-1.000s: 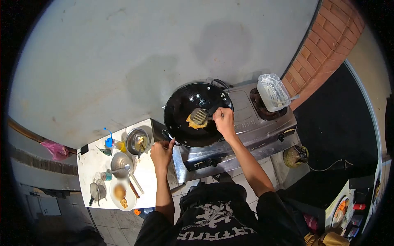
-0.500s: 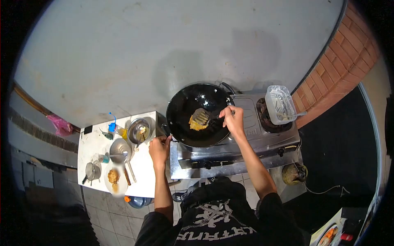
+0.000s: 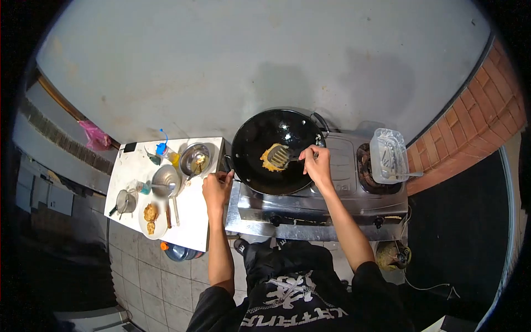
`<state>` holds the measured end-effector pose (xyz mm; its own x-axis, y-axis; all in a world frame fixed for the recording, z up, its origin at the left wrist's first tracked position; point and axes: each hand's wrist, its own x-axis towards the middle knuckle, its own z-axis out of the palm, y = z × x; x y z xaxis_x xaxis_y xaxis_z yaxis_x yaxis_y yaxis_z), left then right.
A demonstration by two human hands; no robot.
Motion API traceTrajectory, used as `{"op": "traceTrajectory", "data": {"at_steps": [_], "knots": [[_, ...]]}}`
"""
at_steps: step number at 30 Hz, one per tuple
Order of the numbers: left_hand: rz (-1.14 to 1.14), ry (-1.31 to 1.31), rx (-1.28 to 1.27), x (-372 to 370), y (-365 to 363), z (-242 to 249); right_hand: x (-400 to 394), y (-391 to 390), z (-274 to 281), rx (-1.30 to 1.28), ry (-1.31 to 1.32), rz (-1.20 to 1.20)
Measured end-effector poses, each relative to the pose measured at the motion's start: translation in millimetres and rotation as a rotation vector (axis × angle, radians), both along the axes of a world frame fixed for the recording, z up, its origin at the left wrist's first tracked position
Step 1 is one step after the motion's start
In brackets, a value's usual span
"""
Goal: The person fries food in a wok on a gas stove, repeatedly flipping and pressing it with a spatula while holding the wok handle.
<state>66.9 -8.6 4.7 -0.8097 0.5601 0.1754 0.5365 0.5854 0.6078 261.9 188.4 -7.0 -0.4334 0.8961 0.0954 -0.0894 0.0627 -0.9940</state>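
My right hand is closed around the handle of a slotted spatula over the black wok. Its slotted head rests on a golden fried patty lying in the wok, partly covering it. At the wok's left side my left hand is closed, its fingertips at the lower end of the side handle and apparently gripping it. Under the wok is a steel gas stove, whose left burner is hidden.
Left, a white table bears a plate of fried pieces, metal bowls, a strainer and an oil bottle. A plastic container sits over the right burner. A gas cylinder stands below.
The view has shifted, so the wok and stove appear further right and slightly higher. Both hands keep their places at the wok; the spatula stays on the patty.
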Motion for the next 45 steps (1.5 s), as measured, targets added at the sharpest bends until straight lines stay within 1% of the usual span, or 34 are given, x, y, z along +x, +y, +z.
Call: {"op": "traceTrajectory", "data": {"at_steps": [2, 3, 5, 8, 11, 15, 17, 23, 26, 30, 32, 35, 39, 41, 45], "knots": [[-0.007, -0.001, -0.041, 5.4, 1.5, 10.1, -0.8, -1.0, -0.1, 0.108, -0.129, -0.019], [-0.013, 0.007, -0.042, 4.6, 1.7, 9.3, -3.2, 1.3, -7.7, 0.104, -0.128, -0.016], [-0.026, 0.007, -0.046, 4.2, 0.9, 10.0, -9.5, 7.8, -26.2, 0.370, -0.180, -0.127], [-0.038, 0.014, -0.038, 2.1, 2.2, 6.3, -12.4, 2.1, -18.3, 0.432, -0.203, -0.154], [-0.036, 0.012, -0.028, 2.4, 0.8, 4.4, -13.5, 1.4, -13.7, 0.399, -0.225, -0.131], [-0.027, -0.014, -0.006, 2.1, 2.0, 5.3, -13.9, 6.1, -21.3, 0.389, -0.226, -0.151], [-0.038, -0.008, -0.003, 2.2, 0.7, 6.3, -12.5, 7.4, -23.7, 0.446, -0.248, -0.181], [-0.022, 0.023, -0.014, -0.6, 0.4, 2.8, -14.0, -3.1, -5.6, 0.448, -0.314, -0.167], [-0.025, 0.013, -0.025, -2.9, -0.4, 2.0, -13.8, -11.3, 3.4, 0.397, -0.279, -0.134], [-0.040, 0.012, -0.018, -1.8, 0.4, 3.1, -11.0, -12.2, -1.1, 0.374, -0.290, -0.109], [-0.032, -0.015, -0.019, -2.7, 0.3, 1.9, -9.5, -11.2, -7.5, 0.338, -0.206, -0.078], [-0.019, -0.003, -0.006, -5.2, -1.2, -3.2, -3.9, -15.7, 2.6, 0.275, -0.157, -0.096], [0.020, -0.019, -0.019, 0.9, -2.4, 8.3, 2.2, -18.0, 10.8, 0.239, -0.094, -0.093], [0.027, -0.005, -0.026, -1.0, -2.7, 8.8, 5.9, -22.6, 16.1, 0.176, -0.081, -0.090], [0.024, -0.054, -0.043, -6.7, -1.8, 8.8, 11.7, -31.2, 11.6, 0.111, 0.009, -0.124]]}}
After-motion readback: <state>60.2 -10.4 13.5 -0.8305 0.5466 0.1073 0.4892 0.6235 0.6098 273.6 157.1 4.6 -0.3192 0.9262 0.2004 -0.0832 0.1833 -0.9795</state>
